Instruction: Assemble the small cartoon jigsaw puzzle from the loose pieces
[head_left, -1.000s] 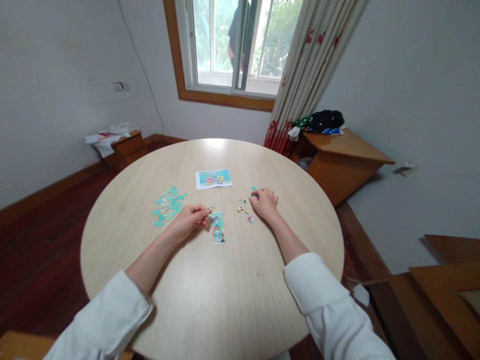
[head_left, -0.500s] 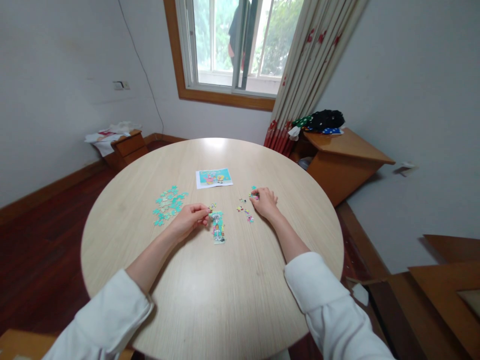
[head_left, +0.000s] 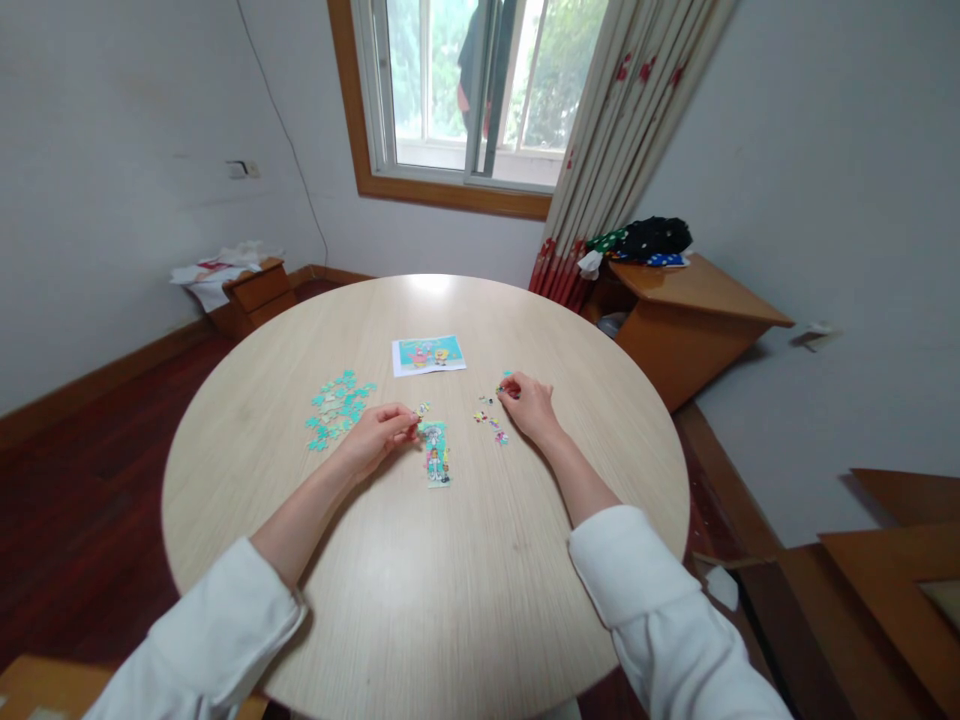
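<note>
A joined strip of jigsaw puzzle with a cartoon figure lies upright before me on the table. At its upper left, my left hand has thumb and forefinger pinched on a small puzzle piece, mostly hidden by the fingertips. My right hand reaches down to the loose coloured pieces at the right, its fingers closed on a puzzle piece that shows only in part. A heap of turquoise pieces lies left of my left hand.
A printed picture sheet lies beyond the pieces on the round wooden table. Behind it are a window and a curtain. A wooden cabinet with cloths stands at the right.
The fingers of my right hand have drawn closer together and slightly left over the piece. My left hand has barely moved.
</note>
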